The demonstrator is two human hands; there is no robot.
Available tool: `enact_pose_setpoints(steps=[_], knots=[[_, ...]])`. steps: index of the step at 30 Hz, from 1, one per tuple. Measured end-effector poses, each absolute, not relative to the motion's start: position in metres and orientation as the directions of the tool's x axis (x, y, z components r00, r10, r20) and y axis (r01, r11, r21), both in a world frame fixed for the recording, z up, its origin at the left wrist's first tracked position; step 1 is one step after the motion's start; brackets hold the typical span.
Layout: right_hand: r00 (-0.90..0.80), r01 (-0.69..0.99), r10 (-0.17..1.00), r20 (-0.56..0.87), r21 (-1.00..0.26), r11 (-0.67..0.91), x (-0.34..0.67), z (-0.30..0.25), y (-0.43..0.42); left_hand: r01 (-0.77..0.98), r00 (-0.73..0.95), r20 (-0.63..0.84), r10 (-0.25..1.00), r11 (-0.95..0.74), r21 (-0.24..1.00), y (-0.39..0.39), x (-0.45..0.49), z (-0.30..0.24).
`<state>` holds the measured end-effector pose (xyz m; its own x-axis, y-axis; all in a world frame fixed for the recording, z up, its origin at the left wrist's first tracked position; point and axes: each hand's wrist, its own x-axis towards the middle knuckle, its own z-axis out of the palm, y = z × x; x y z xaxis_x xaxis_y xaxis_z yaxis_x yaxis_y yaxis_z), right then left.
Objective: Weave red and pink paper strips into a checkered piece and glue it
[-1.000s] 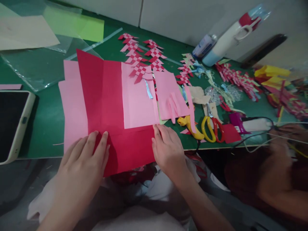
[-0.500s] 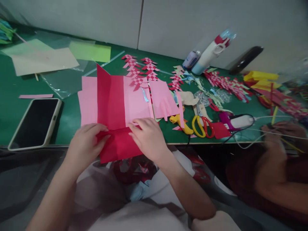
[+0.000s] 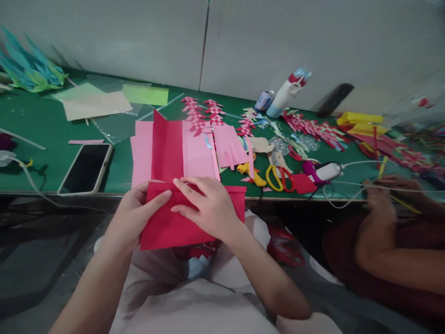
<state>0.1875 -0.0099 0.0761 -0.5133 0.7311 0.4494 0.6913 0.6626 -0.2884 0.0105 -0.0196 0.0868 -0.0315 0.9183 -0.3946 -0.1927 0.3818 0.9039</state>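
Note:
A sheet of red paper (image 3: 193, 232) with a narrow fold along its top is held at the table's front edge, over my lap. My left hand (image 3: 134, 215) grips its upper left part, thumb in front and fingers behind. My right hand (image 3: 208, 204) lies across the top fold, fingertips on the crease and thumb over the paper's face. Beyond them, another red sheet (image 3: 167, 150), creased and partly raised, rests on pink paper sheets (image 3: 198, 153). Woven red-and-pink paper strips (image 3: 197, 116) lie just past these.
A phone (image 3: 85, 169) lies to the left. To the right are scissors (image 3: 274, 178), a yellow tool (image 3: 255, 176), a power bank with a cable (image 3: 328, 171) and a bottle (image 3: 285, 97). At far right, another person's hands (image 3: 382, 190) hold thin strips. A wall (image 3: 139, 41) backs the green table (image 3: 118, 181).
The red sheet now sits slightly lower and shows more of its face, with a narrow fold at its top. My hands have come closer together on it. The view has shifted left.

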Motion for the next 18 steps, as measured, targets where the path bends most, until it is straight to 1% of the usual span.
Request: enact_pose_setpoints(steps=[5, 7, 10, 13, 18], knots=[[-0.454, 0.626, 0.789, 0.415, -0.482, 0.613, 0.194, 0.081, -0.022, -0.185, 0.022, -0.377, 0.926, 0.374, 0.909, -0.039, 0.014, 0.100], [-0.424, 0.582, 0.813, 0.400, -0.568, 0.583, 0.196, 0.082, -0.027, -0.170, 0.007, -0.351, 0.936, 0.347, 0.922, -0.046, 0.014, 0.102], [-0.401, 0.503, 0.833, 0.381, -0.669, 0.548, 0.199, 0.085, -0.035, -0.100, -0.037, -0.288, 0.957, 0.283, 0.954, -0.056, 0.011, 0.098], [-0.403, 0.439, 0.845, 0.351, -0.736, 0.515, 0.202, 0.087, -0.042, -0.013, -0.078, -0.206, 0.975, 0.206, 0.979, -0.063, 0.005, 0.092], [-0.417, 0.390, 0.857, 0.304, -0.791, 0.471, 0.207, 0.088, -0.049, 0.087, -0.099, -0.112, 0.989, 0.120, 0.989, -0.068, 0.001, 0.086]])
